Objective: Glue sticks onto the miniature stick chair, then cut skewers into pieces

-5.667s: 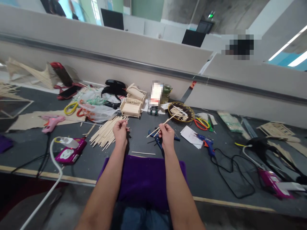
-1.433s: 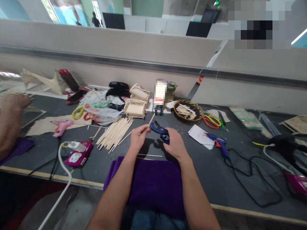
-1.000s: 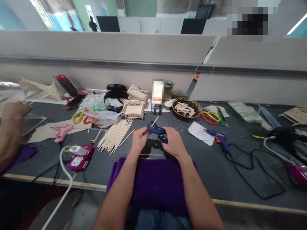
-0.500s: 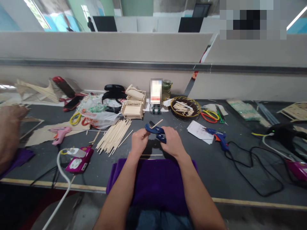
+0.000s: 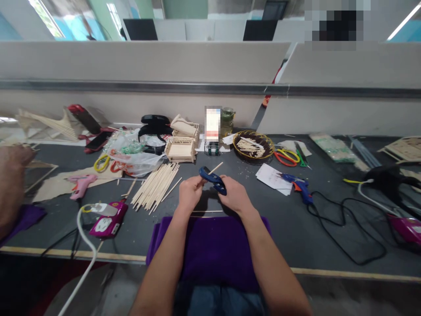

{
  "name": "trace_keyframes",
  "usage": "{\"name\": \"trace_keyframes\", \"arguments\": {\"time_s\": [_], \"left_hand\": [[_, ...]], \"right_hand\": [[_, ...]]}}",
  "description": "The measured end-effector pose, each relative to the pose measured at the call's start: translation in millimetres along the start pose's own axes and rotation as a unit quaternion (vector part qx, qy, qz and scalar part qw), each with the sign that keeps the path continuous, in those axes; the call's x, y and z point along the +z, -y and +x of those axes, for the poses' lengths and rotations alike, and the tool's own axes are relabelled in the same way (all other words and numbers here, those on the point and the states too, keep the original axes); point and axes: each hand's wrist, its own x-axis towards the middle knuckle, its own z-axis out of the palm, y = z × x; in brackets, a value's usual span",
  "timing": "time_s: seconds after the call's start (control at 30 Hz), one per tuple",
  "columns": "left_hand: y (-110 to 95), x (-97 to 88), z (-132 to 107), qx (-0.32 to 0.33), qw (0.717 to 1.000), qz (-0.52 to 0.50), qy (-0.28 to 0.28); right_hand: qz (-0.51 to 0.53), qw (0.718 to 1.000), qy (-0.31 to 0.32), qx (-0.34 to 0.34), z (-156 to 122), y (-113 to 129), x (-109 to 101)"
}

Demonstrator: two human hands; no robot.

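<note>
My right hand point(image 5: 234, 195) is wrapped round the handles of a blue hand cutter point(image 5: 213, 177), which are squeezed close together. A thin wooden stick point(image 5: 217, 167) passes through the cutter's jaws, its tip showing beyond them. My left hand point(image 5: 191, 192) pinches the stick on the near side, where the fingers hide most of it. Left of my left hand lies a pile of thin wooden sticks point(image 5: 156, 186). One more stick point(image 5: 207, 211) rests on the table just beyond a folded purple cloth point(image 5: 220, 245), under my forearms.
At the back stand small wooden trays point(image 5: 180, 150), a green jar point(image 5: 227, 120) and a wicker basket point(image 5: 272, 147) of short sticks. A blue glue gun point(image 5: 301, 186) with a looping cable lies right; a pink glue gun point(image 5: 82, 184) and power strip point(image 5: 108, 221) lie left. A co-worker's hand point(image 5: 15, 175) is far left.
My right hand has squeezed the cutter's handles together; they stood apart before. The cutter has tilted a little, and the stick still sits in its jaws. My left hand has hardly moved.
</note>
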Motion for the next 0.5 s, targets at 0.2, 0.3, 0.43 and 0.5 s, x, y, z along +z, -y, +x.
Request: {"name": "trace_keyframes", "arguments": {"time_s": [0.2,0.3,0.43,0.5], "left_hand": [[0.9,-3.8,2.7,-0.034,0.998,0.02,0.056],[1.7,-4.2,3.6,-0.041,0.997,0.017,0.068],[1.8,-3.4,4.2,-0.045,0.996,0.023,0.069],[1.5,-3.0,4.2,-0.046,0.996,0.028,0.067]], "right_hand": [[-0.04,0.997,0.047,0.035,1.8,0.4,4.3],[-0.061,0.996,0.056,0.038,3.8,-2.1,6.6],[-0.082,0.994,0.061,0.037,6.5,-4.9,7.4],[-0.087,0.994,0.063,0.035,7.7,-5.2,6.8]]}}
